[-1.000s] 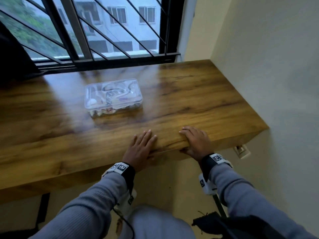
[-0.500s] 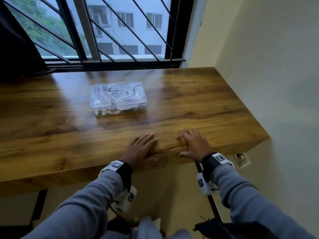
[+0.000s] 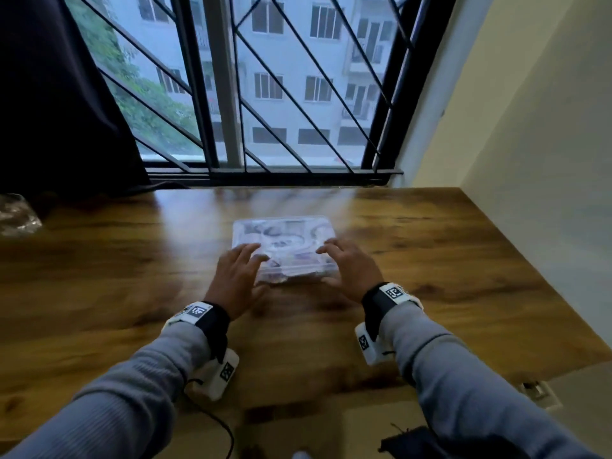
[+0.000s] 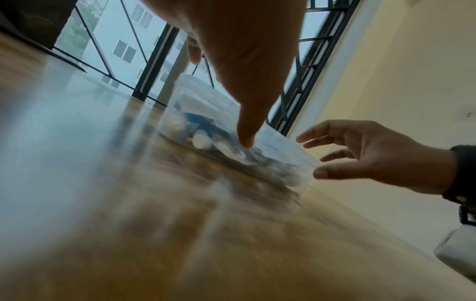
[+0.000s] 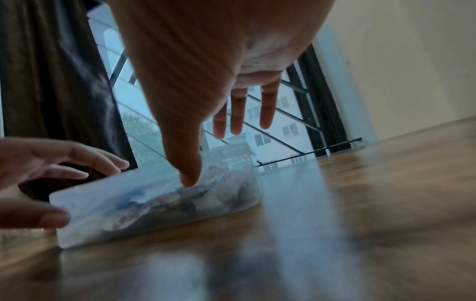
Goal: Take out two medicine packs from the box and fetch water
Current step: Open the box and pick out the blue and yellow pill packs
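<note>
A clear plastic box (image 3: 284, 240) with its lid on lies on the wooden table (image 3: 430, 266), holding blurred packs and small items. My left hand (image 3: 236, 276) hovers at its near left corner, fingers spread and straight. My right hand (image 3: 347, 265) hovers at its near right corner, fingers likewise spread. In the left wrist view my left thumb (image 4: 244, 130) points down at the box (image 4: 201, 122), with the right hand (image 4: 365, 156) beyond. In the right wrist view the thumb (image 5: 189, 169) reaches the box (image 5: 144, 203). Whether either hand touches the box is unclear.
A barred window (image 3: 265, 94) runs behind the table, with a dark curtain (image 3: 56, 104) on the left. Crumpled clear plastic (image 3: 16, 215) lies at the table's far left. A cream wall (image 3: 536, 160) borders the table's right side.
Both hands have left the table's front edge and reached forward to the box's near corners. The view has moved in closer over the table.
</note>
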`<state>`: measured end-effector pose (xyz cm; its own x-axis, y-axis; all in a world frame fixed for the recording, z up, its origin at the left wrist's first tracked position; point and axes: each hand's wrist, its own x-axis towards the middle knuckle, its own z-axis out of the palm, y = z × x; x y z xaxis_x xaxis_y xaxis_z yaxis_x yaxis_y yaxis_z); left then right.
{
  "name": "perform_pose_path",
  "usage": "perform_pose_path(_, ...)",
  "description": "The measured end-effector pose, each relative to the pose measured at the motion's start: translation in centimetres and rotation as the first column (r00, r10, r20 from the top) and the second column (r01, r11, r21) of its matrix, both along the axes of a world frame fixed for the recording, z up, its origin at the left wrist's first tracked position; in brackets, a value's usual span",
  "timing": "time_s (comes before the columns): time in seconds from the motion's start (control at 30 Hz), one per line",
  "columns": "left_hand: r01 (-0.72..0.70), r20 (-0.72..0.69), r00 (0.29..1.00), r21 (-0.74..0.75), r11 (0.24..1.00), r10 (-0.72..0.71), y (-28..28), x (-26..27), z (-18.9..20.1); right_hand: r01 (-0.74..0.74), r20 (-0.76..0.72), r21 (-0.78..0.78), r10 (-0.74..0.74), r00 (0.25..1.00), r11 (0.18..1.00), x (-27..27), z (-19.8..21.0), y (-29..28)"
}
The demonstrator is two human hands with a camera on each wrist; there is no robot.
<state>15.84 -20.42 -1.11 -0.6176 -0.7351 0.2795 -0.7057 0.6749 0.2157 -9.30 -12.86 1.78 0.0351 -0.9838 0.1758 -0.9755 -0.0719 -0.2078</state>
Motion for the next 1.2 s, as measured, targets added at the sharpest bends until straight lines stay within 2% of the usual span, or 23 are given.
perform_pose_path(0.1, 0.024, 0.056, 0.998, 0.060, 0.998, -0.027, -3.1, 1.7, -0.2, -0.012, -0.123, 0.024, 0.015, 0.992, 1.000, 1.3, -0.3, -2.6)
perform_pose_path(0.17, 0.082, 0.054, 0.995, 0.059, 0.995, -0.085, -3.8, 1.9, -0.4, 0.009, -0.139, 0.017, -0.007, 0.990, 1.000, 1.3, -0.5, -2.8)
perform_pose_path(0.27, 0.142, -0.025, 0.990, 0.077, 0.987, -0.141, -4.8, 2.7, -0.8, 0.034, -0.100, 0.025, -0.031, 0.995, 0.999, 1.7, -1.1, -3.5)
perform_pose_path(0.43, 0.145, -0.129, 0.984, 0.164, 0.976, -0.125, -5.4, 2.6, -1.1, 0.047, -0.050, 0.053, -0.044, 0.998, 0.997, 1.8, -1.3, -3.6)
perform_pose_path(0.63, 0.160, -0.135, 0.981, 0.160, 0.974, -0.139, -5.7, 2.6, -1.2, 0.035, -0.023, 0.036, -0.034, 0.999, 0.999, 1.7, -1.3, -3.6)
perform_pose_path(0.83, 0.102, -0.137, 0.988, 0.180, 0.978, -0.077, -5.0, 1.8, -0.7, 0.015, 0.009, 0.043, -0.016, 1.000, 0.999, 1.6, -1.4, -3.5)
perform_pose_path(1.03, 0.017, -0.046, 0.999, 0.128, 0.992, -0.011, -4.0, 0.7, -0.1, -0.041, -0.086, 0.091, 0.049, 0.995, 0.995, 1.4, -1.0, -3.8)
perform_pose_path(1.13, -0.001, 0.063, 0.998, 0.083, 0.997, -0.005, -3.7, 0.1, 0.3, -0.110, -0.168, 0.068, 0.120, 0.979, 0.992, 1.0, -0.4, -4.2)
perform_pose_path(1.2, -0.020, 0.129, 0.992, 0.067, 0.998, 0.011, -3.4, -0.2, 0.5, -0.139, -0.169, 0.071, 0.149, 0.974, 0.988, 0.9, -0.4, -4.1)
